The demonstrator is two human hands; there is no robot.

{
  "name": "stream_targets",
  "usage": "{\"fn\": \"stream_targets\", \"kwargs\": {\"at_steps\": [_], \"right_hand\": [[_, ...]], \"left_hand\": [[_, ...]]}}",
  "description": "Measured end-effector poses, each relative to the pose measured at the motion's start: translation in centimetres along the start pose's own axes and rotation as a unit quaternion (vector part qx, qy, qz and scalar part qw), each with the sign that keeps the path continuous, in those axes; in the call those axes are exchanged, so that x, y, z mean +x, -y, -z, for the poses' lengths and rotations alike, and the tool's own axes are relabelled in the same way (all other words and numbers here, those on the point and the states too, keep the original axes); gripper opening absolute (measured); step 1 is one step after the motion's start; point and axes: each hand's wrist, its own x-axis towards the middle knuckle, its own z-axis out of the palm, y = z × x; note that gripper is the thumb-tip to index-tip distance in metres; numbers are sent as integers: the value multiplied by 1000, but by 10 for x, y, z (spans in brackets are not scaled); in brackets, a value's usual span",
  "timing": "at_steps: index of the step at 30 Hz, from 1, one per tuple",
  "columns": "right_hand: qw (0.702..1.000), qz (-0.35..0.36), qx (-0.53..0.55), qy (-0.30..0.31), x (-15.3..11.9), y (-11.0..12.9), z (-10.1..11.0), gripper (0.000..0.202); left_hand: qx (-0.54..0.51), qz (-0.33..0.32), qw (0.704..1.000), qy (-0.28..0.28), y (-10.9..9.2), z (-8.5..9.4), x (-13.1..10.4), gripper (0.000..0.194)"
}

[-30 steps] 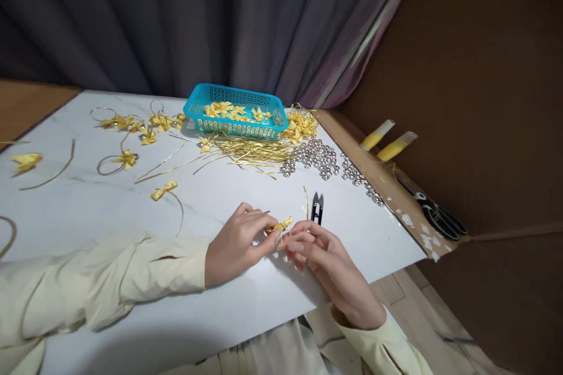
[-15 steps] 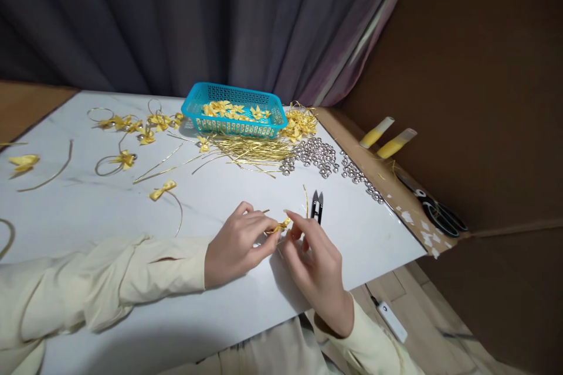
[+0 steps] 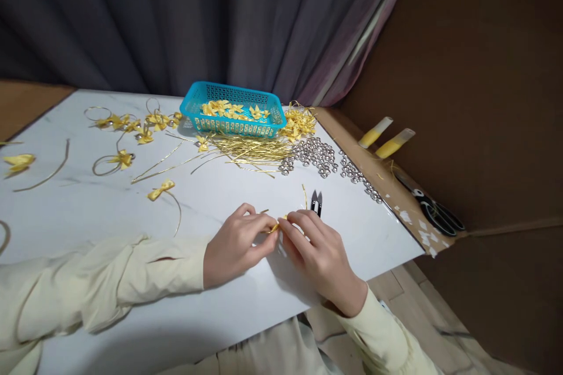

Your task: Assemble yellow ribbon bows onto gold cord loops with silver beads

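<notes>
Both hands meet over the front of the white table (image 3: 211,211), on one small yellow ribbon bow (image 3: 275,227). My left hand (image 3: 240,237) pinches the bow's left side between thumb and forefinger. Thumb and fingertips of my right hand (image 3: 319,249) close on its right side and cover most of it. A bit of gold wire pokes out above the left fingers. Just beyond my right hand lie black thread snips (image 3: 316,202), blades pointing away, partly hidden by the hand. A short gold wire (image 3: 304,195) lies beside them.
A blue basket (image 3: 237,123) of yellow bows stands at the back. Before it lie gold wires (image 3: 250,149) and silver bells or beads (image 3: 316,155). Finished-looking bows with wire loops (image 3: 121,159) are at left. Black scissors (image 3: 435,214) and two yellow tubes (image 3: 396,143) lie right.
My right hand has turned and closed in on the bow, its fingers now touching where they were raised and apart before. My left hand keeps its pinch almost unmoved.
</notes>
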Motion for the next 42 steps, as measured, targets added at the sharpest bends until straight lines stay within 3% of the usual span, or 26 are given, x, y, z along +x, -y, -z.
{"fn": "stream_targets", "kwargs": {"at_steps": [6, 16, 20, 25, 31, 36, 42], "right_hand": [[999, 13, 9, 29, 4, -2, 3, 12], [998, 10, 6, 69, 6, -5, 7, 19], [998, 0, -3, 66, 6, -4, 6, 17], [997, -18, -15, 79, 5, 1, 6, 21], [995, 2, -12, 101, 5, 0, 9, 26], [979, -28, 88, 181, 8, -10, 18, 21], [943, -100, 218, 230, 12, -21, 25, 17]], "left_hand": [[-21, 43, 999, 22, -1, 1, 1, 14], [-58, 128, 989, 32, 3, -3, -1, 5], [-38, 103, 994, 22, 2, -3, 0, 5], [-5, 27, 999, 19, 2, -3, -1, 11], [10, -4, 998, 63, 4, -4, -4, 17], [12, -24, 993, 113, 4, -1, -6, 20], [11, -41, 990, 137, 5, -1, -5, 20]]}}
